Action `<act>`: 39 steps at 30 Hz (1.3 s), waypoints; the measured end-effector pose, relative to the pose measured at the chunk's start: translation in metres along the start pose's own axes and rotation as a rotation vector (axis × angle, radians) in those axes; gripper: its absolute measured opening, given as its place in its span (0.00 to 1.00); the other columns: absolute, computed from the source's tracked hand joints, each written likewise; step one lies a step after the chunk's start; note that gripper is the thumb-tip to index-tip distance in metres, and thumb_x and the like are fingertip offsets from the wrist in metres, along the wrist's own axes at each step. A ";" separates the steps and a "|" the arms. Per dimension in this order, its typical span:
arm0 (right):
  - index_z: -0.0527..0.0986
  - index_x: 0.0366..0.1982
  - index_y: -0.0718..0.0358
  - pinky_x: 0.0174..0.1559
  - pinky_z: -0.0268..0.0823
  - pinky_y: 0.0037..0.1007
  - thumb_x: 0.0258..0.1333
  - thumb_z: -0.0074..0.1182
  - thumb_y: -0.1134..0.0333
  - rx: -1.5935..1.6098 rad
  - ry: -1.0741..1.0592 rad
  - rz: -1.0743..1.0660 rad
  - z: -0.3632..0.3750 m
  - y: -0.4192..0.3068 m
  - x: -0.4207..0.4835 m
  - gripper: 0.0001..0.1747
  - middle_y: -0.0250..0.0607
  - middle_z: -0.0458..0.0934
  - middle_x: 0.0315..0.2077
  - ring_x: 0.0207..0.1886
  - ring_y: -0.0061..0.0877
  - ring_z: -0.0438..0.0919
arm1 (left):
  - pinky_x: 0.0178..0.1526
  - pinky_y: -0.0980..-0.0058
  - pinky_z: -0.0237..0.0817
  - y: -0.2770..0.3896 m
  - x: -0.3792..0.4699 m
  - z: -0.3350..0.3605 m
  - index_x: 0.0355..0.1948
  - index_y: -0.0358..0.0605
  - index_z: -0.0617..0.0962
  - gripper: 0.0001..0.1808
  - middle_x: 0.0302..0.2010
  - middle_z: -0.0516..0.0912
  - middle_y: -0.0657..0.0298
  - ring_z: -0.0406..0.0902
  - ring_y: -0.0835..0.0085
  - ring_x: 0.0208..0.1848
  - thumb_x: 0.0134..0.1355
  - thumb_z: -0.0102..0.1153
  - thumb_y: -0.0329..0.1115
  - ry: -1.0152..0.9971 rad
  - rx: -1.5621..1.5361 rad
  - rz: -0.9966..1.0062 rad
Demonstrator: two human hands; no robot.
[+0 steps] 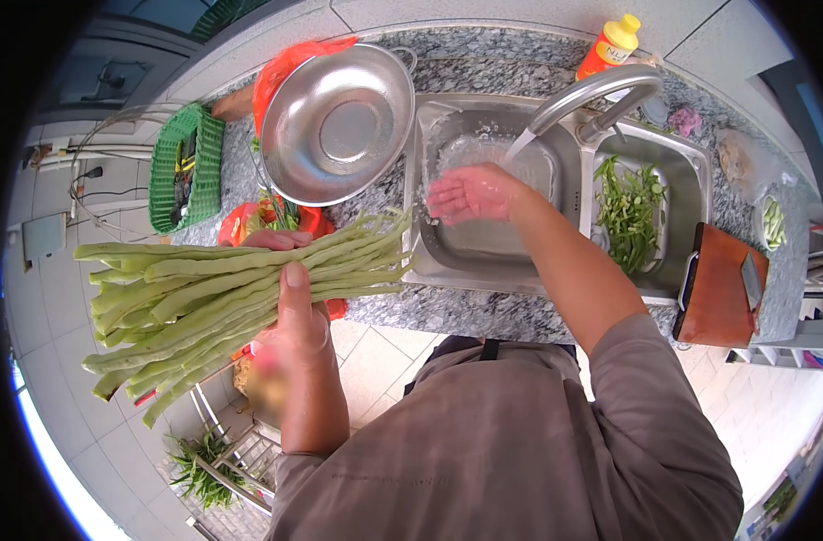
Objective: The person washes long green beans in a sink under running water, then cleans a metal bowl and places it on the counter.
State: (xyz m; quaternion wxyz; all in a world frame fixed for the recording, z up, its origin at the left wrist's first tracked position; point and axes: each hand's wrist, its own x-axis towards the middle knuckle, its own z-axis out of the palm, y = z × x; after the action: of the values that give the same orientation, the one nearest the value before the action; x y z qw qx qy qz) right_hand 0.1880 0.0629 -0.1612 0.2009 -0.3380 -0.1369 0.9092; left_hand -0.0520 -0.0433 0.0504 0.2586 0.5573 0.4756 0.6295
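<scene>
My left hand [296,291] is closed around a thick bunch of long green beans [202,297], held to the left of the sink in front of the granite counter. My right hand [472,195] holds nothing. It is over the left basin [445,260] of the steel sink with its fingers extended. From the curved faucet [587,91] a stream of water runs into that basin, close to my right wrist. Cut green vegetable pieces [628,216] lie in the right basin.
A steel colander [340,125] leans over red plastic bags [276,223]. Left of it stands a green woven basket [185,169] with tools. A wooden cutting board [719,287] carrying a knife [750,280] overlaps the right sink edge. A yellow-capped bottle [607,47] stands behind the faucet.
</scene>
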 end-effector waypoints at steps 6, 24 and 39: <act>0.72 0.43 0.73 0.41 0.79 0.40 0.68 0.49 0.64 0.171 0.591 -0.361 -0.021 0.009 -0.009 0.15 0.50 0.79 0.37 0.38 0.38 0.81 | 0.49 0.61 0.71 -0.002 -0.005 -0.011 0.59 0.36 0.63 0.32 0.39 0.75 0.53 0.75 0.61 0.42 0.55 0.63 0.27 -0.004 0.031 -0.033; 0.68 0.55 0.75 0.54 0.72 0.47 0.66 0.50 0.55 0.701 0.357 -0.949 -0.013 -0.021 0.021 0.29 0.57 0.72 0.49 0.48 0.46 0.74 | 0.49 0.58 0.71 0.009 -0.002 0.007 0.66 0.35 0.58 0.37 0.38 0.74 0.50 0.75 0.58 0.41 0.57 0.59 0.25 -0.011 -0.087 0.091; 0.70 0.55 0.66 0.55 0.72 0.43 0.71 0.40 0.57 1.054 0.707 -1.116 -0.016 -0.045 0.006 0.22 0.45 0.76 0.45 0.46 0.33 0.76 | 0.49 0.57 0.70 0.004 0.001 0.002 0.66 0.35 0.59 0.37 0.39 0.75 0.50 0.75 0.60 0.41 0.57 0.60 0.25 -0.059 -0.116 0.066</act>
State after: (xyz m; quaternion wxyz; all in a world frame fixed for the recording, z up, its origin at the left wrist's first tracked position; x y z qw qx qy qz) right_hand 0.2066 0.1068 -0.1592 0.7831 -0.3474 0.2292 0.4621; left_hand -0.0496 -0.0430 0.0540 0.2834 0.5751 0.4120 0.6475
